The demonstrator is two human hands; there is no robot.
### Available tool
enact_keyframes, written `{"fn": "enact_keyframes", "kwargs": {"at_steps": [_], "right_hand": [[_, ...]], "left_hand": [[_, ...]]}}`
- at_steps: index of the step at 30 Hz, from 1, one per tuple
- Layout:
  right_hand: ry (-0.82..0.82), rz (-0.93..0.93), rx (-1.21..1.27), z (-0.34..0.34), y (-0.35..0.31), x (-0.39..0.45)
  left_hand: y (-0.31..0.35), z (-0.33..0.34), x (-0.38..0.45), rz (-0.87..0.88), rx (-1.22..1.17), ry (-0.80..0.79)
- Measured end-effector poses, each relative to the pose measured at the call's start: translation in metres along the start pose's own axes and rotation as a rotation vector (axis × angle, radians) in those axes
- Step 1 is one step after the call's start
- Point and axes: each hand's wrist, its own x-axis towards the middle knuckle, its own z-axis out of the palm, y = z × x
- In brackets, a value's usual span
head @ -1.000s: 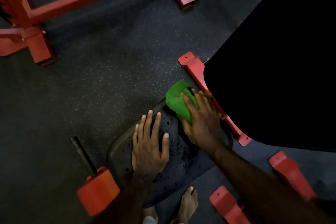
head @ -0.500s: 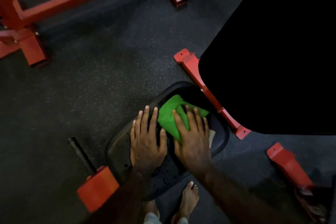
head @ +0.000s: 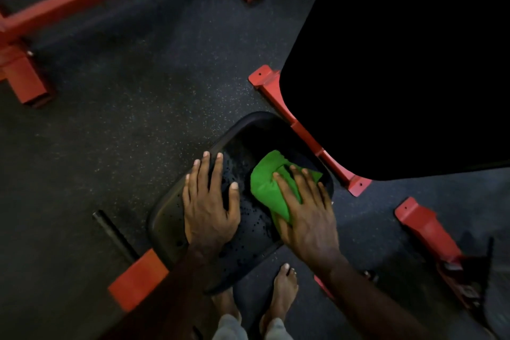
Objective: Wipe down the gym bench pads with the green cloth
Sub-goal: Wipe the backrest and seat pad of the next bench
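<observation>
Centrally, the black seat pad (head: 248, 232) (beaded with droplets) is pressed by both hands. The green cloth (head: 269, 189) is held flat against the pad's far right part under the right hand (head: 306, 215), fingers extended over it. The left hand (head: 209, 207) is laid flat, fingers spread, on the pad just left of the cloth. Red frame bars (head: 311, 141) are seen on the dark floor (head: 124, 119) beside the pad.

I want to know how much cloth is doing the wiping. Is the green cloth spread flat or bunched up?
Bunched up. The green cloth sits in a creased wad on the seat pad under the right hand, not laid flat.
</observation>
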Motion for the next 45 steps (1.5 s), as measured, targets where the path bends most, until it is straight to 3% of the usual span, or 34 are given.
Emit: {"fn": "enact_keyframes", "kwargs": {"at_steps": [2,4,8,9,12,13,14,18,19,22,23,24,28,29,33,34,38,39,42,43,45], "right_hand": [[0.076,0.215,0.098,0.002,-0.026,-0.005],[0.12,0.274,0.143,0.008,-0.054,-0.009],[0.063,-0.003,0.004,0.005,-0.023,-0.003],[0.084,0.038,-0.001,0.003,-0.01,0.001],[0.224,0.458,0.201,0.003,-0.011,0.003],[0.231,0.508,0.233,0.003,-0.023,0.004],[0.211,0.482,0.227,0.004,-0.034,0.003],[0.058,-0.056,-0.01,0.005,-0.013,-0.003],[0.072,-0.036,-0.019,0.006,0.0,0.0],[0.255,0.475,0.232,0.009,-0.013,0.001],[0.264,0.563,0.269,0.008,-0.031,0.001],[0.232,0.554,0.268,0.008,-0.046,-0.001],[0.072,0.079,0.039,0.016,-0.022,-0.023],[0.091,0.091,0.03,0.016,-0.008,-0.025],[0.282,0.558,0.311,0.019,-0.036,-0.029],[0.259,0.549,0.326,0.02,-0.053,-0.031],[0.104,0.087,0.105,0.029,-0.034,-0.043],[0.111,0.118,0.097,0.028,-0.021,-0.04],[0.217,0.498,0.269,0.022,-0.029,-0.025],[0.201,0.527,0.269,0.019,-0.043,-0.02],[0.137,0.355,0.167,0.018,-0.055,-0.018]], "left_hand": [[0.0,0.0,0.0,-0.004,0.005,-0.013],[-0.001,0.0,0.0,-0.001,0.014,-0.014],[-0.002,0.001,0.0,0.008,0.012,-0.01],[-0.002,0.001,0.0,0.004,0.006,-0.013],[0.0,0.0,-0.001,-0.009,0.01,-0.019],[0.0,0.0,-0.001,-0.009,0.009,-0.015],[0.0,0.0,-0.001,-0.007,0.009,-0.012],[0.001,-0.001,-0.001,-0.005,0.004,-0.018],[0.001,0.0,-0.001,-0.009,0.01,-0.021],[-0.001,-0.001,-0.001,-0.015,0.026,-0.024],[0.0,-0.001,-0.001,-0.013,0.025,-0.025],[-0.001,-0.001,-0.002,-0.013,0.021,-0.024],[-0.001,0.0,-0.001,-0.006,0.025,-0.019],[-0.001,-0.001,-0.001,-0.006,0.032,-0.021],[0.0,0.0,0.0,-0.015,0.042,-0.036],[0.0,0.001,0.0,-0.013,0.04,-0.034],[-0.002,0.001,0.0,-0.005,0.03,-0.032],[-0.003,0.001,0.0,-0.007,0.027,-0.038],[-0.001,0.001,0.001,-0.016,0.022,-0.046],[-0.001,0.001,0.001,-0.015,0.023,-0.046],[-0.001,0.001,0.0,-0.005,0.025,-0.04]]}}
